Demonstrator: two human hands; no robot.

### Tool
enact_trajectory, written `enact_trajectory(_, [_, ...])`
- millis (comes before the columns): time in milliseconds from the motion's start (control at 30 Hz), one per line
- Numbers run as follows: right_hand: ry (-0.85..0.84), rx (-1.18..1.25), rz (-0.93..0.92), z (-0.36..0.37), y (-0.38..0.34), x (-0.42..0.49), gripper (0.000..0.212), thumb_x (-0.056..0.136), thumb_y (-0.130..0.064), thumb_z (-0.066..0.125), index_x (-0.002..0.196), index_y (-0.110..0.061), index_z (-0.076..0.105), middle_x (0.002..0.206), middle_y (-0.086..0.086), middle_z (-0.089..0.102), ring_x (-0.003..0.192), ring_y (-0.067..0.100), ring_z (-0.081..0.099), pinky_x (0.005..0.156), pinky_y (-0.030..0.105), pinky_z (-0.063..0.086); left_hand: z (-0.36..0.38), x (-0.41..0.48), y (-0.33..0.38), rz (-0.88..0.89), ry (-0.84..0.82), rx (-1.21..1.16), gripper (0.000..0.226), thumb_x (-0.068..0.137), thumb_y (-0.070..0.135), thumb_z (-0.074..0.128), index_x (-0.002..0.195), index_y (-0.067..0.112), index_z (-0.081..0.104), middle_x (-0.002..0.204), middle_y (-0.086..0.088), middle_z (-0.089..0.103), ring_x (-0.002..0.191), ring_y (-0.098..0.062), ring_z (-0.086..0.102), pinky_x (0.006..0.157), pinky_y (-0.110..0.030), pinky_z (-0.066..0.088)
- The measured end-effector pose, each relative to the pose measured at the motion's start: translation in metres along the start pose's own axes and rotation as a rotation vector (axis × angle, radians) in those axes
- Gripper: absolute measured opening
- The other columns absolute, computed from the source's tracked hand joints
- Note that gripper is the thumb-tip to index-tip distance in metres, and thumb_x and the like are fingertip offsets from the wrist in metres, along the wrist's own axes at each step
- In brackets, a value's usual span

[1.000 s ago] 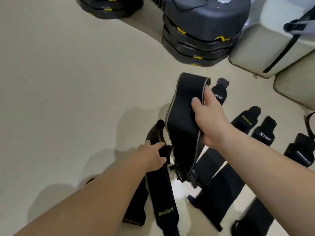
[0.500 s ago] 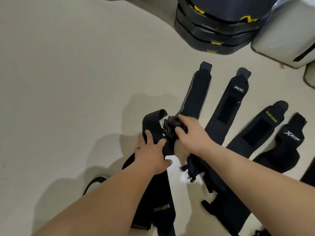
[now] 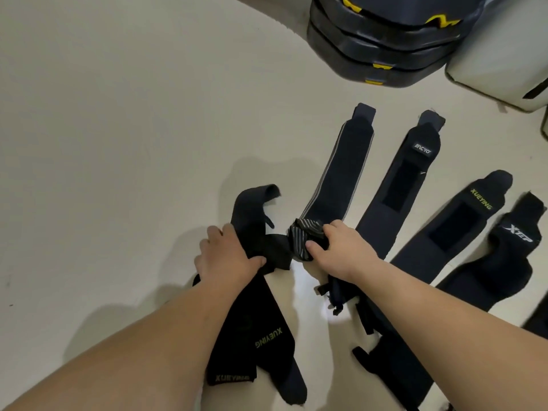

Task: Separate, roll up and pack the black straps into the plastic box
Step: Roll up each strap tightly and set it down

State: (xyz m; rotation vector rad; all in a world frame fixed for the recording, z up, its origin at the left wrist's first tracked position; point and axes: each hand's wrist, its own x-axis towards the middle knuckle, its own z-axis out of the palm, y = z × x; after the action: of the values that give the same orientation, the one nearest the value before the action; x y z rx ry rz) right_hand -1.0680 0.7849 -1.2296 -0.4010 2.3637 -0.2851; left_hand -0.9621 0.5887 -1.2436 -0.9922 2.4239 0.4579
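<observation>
Several black straps lie on a pale floor. A grey-edged strap (image 3: 341, 170) stretches away from me; my right hand (image 3: 338, 250) pinches its rolled near end (image 3: 302, 235). My left hand (image 3: 228, 256) holds a black strap marked XUEYING (image 3: 258, 330), whose far end (image 3: 255, 200) curls upward. To the right lie a strap with a white logo (image 3: 406, 185), another XUEYING strap (image 3: 453, 226) and a strap marked XTEP (image 3: 504, 253). The plastic box is not in view.
A stack of black weight plates with yellow marks (image 3: 385, 46) stands at the far middle. A pale grey case (image 3: 504, 54) sits at the far right. More dark strap ends (image 3: 385, 360) lie under my right forearm.
The grey-edged strap was held up in my right hand; now it lies flat on the floor and my right hand has rolled its near end. My left hand stays on the XUEYING strap.
</observation>
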Motion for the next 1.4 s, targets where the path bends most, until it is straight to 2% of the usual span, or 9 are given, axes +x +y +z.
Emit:
enact_trajectory(233, [-0.121, -0.015, 0.035, 0.007, 0.001, -0.016, 0.046, 0.101, -0.047, 0.048, 0.139, -0.022, 0.046, 0.138, -0.001, 0.034, 0.134, 0.026, 0.029, 0.106, 0.047, 0.046, 0.012, -0.005, 0.0, -0.072, -0.104, -0.001, 0.05, 0.092, 0.06, 0.066, 0.116, 0.021, 0.046, 0.117, -0.003, 0.065, 0.113, -0.03, 0.061, 0.09, -0.04, 0.041])
enact_trajectory(400, [-0.193, 0.036, 0.076, 0.005, -0.005, -0.023, 0.067, 0.1, -0.044, 0.047, 0.159, -0.017, 0.028, 0.147, 0.002, 0.028, 0.141, 0.028, 0.022, 0.116, 0.045, 0.035, 0.005, -0.011, 0.004, 0.004, -0.176, 0.201, 0.036, 0.1, 0.048, 0.053, 0.124, 0.022, 0.062, 0.123, -0.002, 0.063, 0.119, -0.026, 0.057, 0.092, -0.036, 0.038])
enact_trajectory(567, [-0.255, 0.176, 0.174, -0.002, -0.007, -0.034, 0.081, 0.082, -0.048, 0.055, 0.155, -0.017, 0.037, 0.147, 0.006, 0.032, 0.142, 0.034, 0.03, 0.12, 0.045, 0.034, -0.049, -0.01, 0.008, -0.044, -0.102, -0.01, 0.025, 0.093, 0.021, 0.059, 0.117, 0.016, 0.057, 0.106, -0.003, 0.055, 0.102, -0.028, 0.062, 0.079, -0.035, 0.048])
enact_trajectory(700, [-0.177, 0.305, 0.174, -0.013, -0.017, -0.053, 0.098, 0.091, -0.022, 0.068, 0.168, -0.011, 0.007, 0.159, 0.012, 0.037, 0.137, 0.032, 0.046, 0.11, 0.039, 0.045, -0.097, -0.025, 0.024, 0.07, -0.037, -0.167, 0.022, 0.088, 0.02, 0.06, 0.11, 0.018, 0.059, 0.088, 0.002, 0.061, 0.087, -0.023, 0.064, 0.073, -0.032, 0.053])
enact_trajectory(833, [-0.224, 0.467, 0.076, -0.048, -0.045, -0.081, 0.063, 0.096, -0.018, 0.071, 0.155, -0.014, 0.048, 0.153, 0.007, 0.055, 0.119, 0.018, 0.054, 0.098, 0.027, 0.042, -0.139, -0.064, 0.047, 0.185, -0.051, -0.218, 0.011, 0.086, 0.022, 0.061, 0.095, 0.019, 0.056, 0.093, -0.001, 0.065, 0.089, -0.026, 0.065, 0.074, -0.032, 0.053])
enact_trajectory(933, [-0.258, 0.526, -0.042, -0.079, -0.066, -0.112, 0.069, 0.089, -0.026, 0.083, 0.151, -0.015, 0.054, 0.148, 0.001, 0.059, 0.124, 0.017, 0.058, 0.093, 0.022, 0.045, -0.174, -0.095, 0.062, 0.24, -0.054, -0.229, 0.013, 0.084, 0.022, 0.064, 0.086, 0.02, 0.051, 0.091, -0.001, 0.063, 0.091, -0.027, 0.066, 0.069, -0.029, 0.049])
enact_trajectory(1067, [-0.308, 0.651, -0.114, -0.13, -0.082, -0.169, 0.048, 0.077, -0.031, 0.089, 0.122, -0.027, 0.073, 0.121, -0.011, 0.074, 0.124, 0.016, 0.062, 0.117, 0.044, 0.042, -0.227, -0.149, 0.077, 0.276, -0.11, -0.259, 0.027, 0.08, 0.031, 0.078, 0.087, 0.013, 0.058, 0.094, -0.009, 0.069, 0.082, -0.025, 0.07, 0.061, -0.031, 0.056])
enact_trajectory(1233, [-0.321, 0.882, -0.196, -0.18, -0.089, -0.257, 0.039, 0.095, -0.022, 0.077, 0.133, -0.014, 0.069, 0.127, 0.005, 0.077, 0.122, 0.022, 0.071, 0.113, 0.044, 0.049, -0.283, -0.229, 0.096, 0.327, -0.18, -0.56, 0.063, 0.075, 0.056, 0.088, 0.107, 0.007, 0.063, 0.102, -0.01, 0.073, 0.088, -0.028, 0.074, 0.074, -0.038, 0.063])
enact_trajectory(1400, [-0.049, 1.202, -0.196, -0.21, -0.079, -0.346, 0.03, 0.102, -0.02, 0.067, 0.131, -0.012, 0.07, 0.123, 0.008, 0.079, 0.116, 0.024, 0.075, 0.099, 0.042, 0.057, -0.316, -0.297, 0.117, 0.402, -0.388, -1.041, 0.045, 0.09, 0.046, 0.079, 0.114, 0.008, 0.073, 0.101, -0.009, 0.081, 0.087, -0.026, 0.079, 0.07, -0.035, 0.064])
